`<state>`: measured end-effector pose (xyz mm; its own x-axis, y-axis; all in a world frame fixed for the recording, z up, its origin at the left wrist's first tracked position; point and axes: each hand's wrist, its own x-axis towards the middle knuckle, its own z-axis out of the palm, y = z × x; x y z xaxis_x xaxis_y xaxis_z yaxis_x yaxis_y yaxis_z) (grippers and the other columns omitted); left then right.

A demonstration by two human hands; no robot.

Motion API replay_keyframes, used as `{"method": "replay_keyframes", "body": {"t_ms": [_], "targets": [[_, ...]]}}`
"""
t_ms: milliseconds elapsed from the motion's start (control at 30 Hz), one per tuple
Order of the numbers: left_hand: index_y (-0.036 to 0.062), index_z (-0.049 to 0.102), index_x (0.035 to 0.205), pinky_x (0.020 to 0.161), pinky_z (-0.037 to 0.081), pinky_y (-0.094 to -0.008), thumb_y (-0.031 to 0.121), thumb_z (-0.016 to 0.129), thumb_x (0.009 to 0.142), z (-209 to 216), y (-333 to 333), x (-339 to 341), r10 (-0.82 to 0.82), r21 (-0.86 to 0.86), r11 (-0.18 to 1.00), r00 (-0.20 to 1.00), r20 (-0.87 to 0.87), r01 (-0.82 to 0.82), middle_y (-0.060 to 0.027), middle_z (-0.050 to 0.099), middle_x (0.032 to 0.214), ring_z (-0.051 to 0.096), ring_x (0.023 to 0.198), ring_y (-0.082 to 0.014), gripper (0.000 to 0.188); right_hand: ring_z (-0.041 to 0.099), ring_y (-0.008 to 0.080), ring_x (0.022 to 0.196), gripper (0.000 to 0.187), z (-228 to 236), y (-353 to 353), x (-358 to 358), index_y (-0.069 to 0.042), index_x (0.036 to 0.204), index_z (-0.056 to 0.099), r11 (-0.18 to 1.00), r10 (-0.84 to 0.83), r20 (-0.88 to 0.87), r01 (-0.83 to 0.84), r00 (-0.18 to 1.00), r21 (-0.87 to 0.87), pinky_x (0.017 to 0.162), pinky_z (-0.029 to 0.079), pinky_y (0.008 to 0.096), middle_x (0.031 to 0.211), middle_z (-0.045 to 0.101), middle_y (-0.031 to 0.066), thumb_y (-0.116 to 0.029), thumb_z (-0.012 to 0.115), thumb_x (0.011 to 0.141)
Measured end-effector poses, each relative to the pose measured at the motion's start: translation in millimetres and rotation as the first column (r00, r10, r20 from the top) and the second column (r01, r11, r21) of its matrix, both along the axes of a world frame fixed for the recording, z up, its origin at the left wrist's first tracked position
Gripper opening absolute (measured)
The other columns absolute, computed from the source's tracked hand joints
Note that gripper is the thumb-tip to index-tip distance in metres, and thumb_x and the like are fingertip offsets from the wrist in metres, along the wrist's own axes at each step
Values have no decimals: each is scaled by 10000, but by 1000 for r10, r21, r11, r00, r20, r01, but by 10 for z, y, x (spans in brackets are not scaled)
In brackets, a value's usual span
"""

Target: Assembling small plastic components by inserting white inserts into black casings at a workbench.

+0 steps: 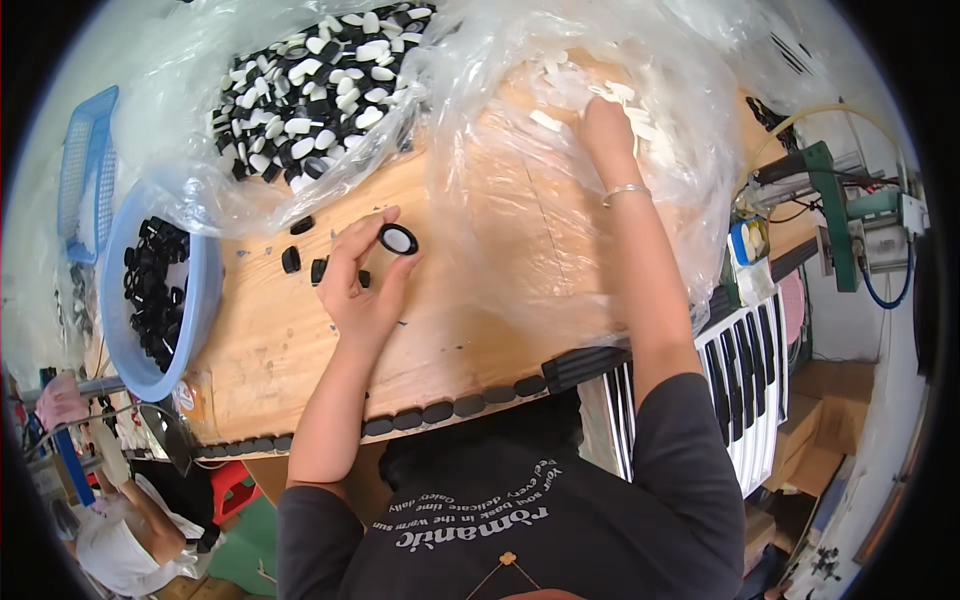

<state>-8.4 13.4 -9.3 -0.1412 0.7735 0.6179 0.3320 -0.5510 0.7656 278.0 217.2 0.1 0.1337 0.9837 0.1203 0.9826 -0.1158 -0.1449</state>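
Between the thumb and fingers of my left hand [362, 275] is a round black cap [398, 240] with a white disc inside it, held above the wooden table. Several loose black caps [291, 260] lie on the wood beside that hand. My right hand [607, 135] reaches far forward onto a clear plastic sheet [520, 240], among a spread of small flat white pieces [662, 150]. Its fingers look drawn together at those pieces, but the tips are hidden, so what they hold cannot be made out.
A heap of black and white parts [315, 95] lies on plastic at the far left. Nearer stands a blue tub [210, 300] of black parts, with a blue basket [88, 150] behind. Black pads [468, 405] line the table's front edge. A green-framed machine [830, 200] stands right; another person [125, 540] is lower left.
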Motion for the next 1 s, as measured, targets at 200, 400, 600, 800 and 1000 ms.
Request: {"method": "replay_keyframes", "body": {"t_ms": [200, 400, 600, 800, 1000], "targets": [[-22, 523, 1153, 941, 489, -375, -147, 715, 693, 47, -27, -40, -6, 47, 999, 998, -62, 8, -207, 608, 1149, 600, 1105, -295, 514, 654, 387, 857, 166, -185, 53, 3, -17, 867, 684, 995, 6, 37, -10, 999, 100, 727, 532, 459, 904, 670, 230, -133, 584, 804], [-12, 539, 1146, 918, 478, -353, -122, 728, 698, 27, 4, -48, -6, 59, 998, 996, -89, 11, -178, 634, 1118, 613, 1050, -258, 499, 675, 223, 693, 112, 198, -321, -283, -18, 848, 697, 889, 351, -425, -154, 834, 431, 619, 522, 316, 798, 687, 148, -109, 637, 820], [-24, 565, 1122, 867, 477, -304, -72, 755, 697, 44, -42, -22, -4, 7, 1000, 986, -165, 5, -159, 660, 1044, 626, 962, -217, 468, 586, 70, 633, 48, 508, -1595, -1206, 7, 834, 673, 763, 565, -799, -500, 207, 410, 570, 465, 207, 716, 633, 30, 24, 664, 790], [-40, 606, 1042, 767, 506, -313, -38, 779, 671, 82, -34, -20, -20, 65, 997, 989, -146, 30, -171, 663, 958, 645, 866, -263, 409, 592, 63, 670, 38, 447, -1704, -1272, 16, 845, 636, 707, 667, -691, -528, 277, 470, 600, 486, 208, 786, 640, 32, 34, 649, 814], [-46, 613, 1013, 713, 514, -323, -33, 780, 664, 108, -21, -81, -137, 96, 984, 982, -130, 150, -173, 660, 903, 646, 801, -276, 387, 585, 59, 684, 163, 406, -1569, -1186, -39, 974, 540, 691, -54, -995, -722, -78, 20, 603, 501, 198, 818, 541, -14, -8, 639, 849]]}}
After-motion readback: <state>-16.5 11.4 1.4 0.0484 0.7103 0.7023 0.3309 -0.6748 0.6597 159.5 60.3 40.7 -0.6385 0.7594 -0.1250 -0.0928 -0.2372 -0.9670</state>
